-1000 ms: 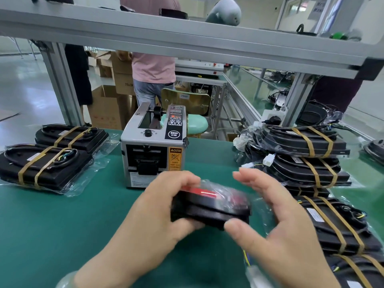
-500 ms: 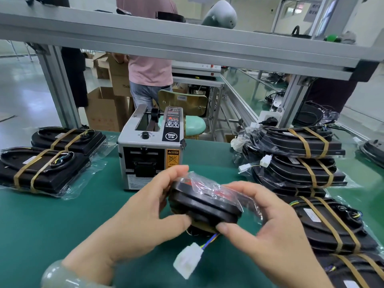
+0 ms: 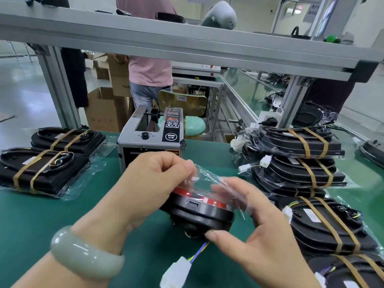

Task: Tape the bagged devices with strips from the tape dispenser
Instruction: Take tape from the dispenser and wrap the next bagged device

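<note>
While the left hand (image 3: 153,179) pinches the flap of the bag (image 3: 207,179) and the right hand (image 3: 259,235) grips the device (image 3: 197,210), the tape dispenser (image 3: 149,140) stands just behind the left one.

Green bench (image 3: 52,215) w/ dispenser (image 3: 149,140), taped devices (image 3: 41,171)

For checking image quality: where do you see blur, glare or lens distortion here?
Head view: right hand motion-blurred around the bagged device; glare on its clear bag; wide lens makes the frame posts lean; tape dispenser sharp.
</note>
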The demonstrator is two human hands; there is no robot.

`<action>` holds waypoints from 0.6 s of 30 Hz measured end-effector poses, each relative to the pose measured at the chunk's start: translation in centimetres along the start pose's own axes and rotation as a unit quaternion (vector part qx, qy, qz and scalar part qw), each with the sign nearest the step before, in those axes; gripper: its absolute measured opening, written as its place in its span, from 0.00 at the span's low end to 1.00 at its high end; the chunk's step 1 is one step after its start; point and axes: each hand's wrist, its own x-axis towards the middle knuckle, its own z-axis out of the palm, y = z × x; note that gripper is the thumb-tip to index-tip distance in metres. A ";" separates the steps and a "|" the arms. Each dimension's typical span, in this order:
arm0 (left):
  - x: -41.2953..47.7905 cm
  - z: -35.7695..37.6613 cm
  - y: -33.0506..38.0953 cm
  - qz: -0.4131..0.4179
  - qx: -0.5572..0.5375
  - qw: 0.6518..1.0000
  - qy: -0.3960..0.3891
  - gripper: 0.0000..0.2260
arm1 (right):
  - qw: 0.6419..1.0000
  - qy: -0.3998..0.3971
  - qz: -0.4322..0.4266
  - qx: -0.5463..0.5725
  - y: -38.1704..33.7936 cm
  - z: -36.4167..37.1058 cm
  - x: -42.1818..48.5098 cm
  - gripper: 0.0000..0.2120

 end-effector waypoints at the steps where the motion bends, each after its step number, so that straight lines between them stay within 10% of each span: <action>1: 0.1 0.3 -0.1 -0.017 -0.003 1.000 0.013 0.11 | 1.000 -0.013 -0.004 0.010 0.1 0.0 -0.1 0.38; 8: 0.2 1.0 -0.6 -0.105 -0.143 0.983 0.041 0.08 | 0.992 -0.022 -0.067 -0.107 0.3 0.0 0.2 0.26; 18: 1.4 -2.4 -4.7 -0.286 -0.255 0.881 0.277 0.05 | 0.982 0.128 0.001 -0.140 0.1 0.6 0.2 0.27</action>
